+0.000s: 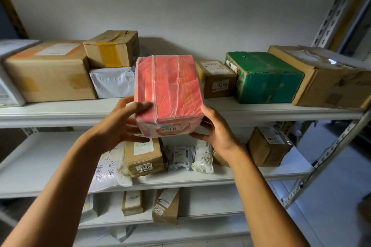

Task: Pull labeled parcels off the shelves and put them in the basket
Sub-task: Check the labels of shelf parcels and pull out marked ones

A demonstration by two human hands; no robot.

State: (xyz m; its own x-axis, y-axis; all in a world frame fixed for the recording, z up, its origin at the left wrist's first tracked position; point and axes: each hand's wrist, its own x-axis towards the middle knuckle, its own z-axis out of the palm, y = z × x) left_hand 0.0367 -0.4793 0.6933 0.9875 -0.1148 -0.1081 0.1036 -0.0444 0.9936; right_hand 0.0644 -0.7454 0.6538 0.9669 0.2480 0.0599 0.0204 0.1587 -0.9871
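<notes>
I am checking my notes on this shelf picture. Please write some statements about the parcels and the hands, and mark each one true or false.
1. Both hands hold the red parcel. True: the left hand grips its left side and the right hand its right side.
2. The green box lies on the lowest shelf. False: it stands on the top shelf, right of the small brown box.
3. The small brown box shows the number 0346. True.
4. The red parcel is bare cardboard. False: it is wrapped in clear plastic film.
5. A basket stands on the top shelf. False: no basket is in view.
</notes>
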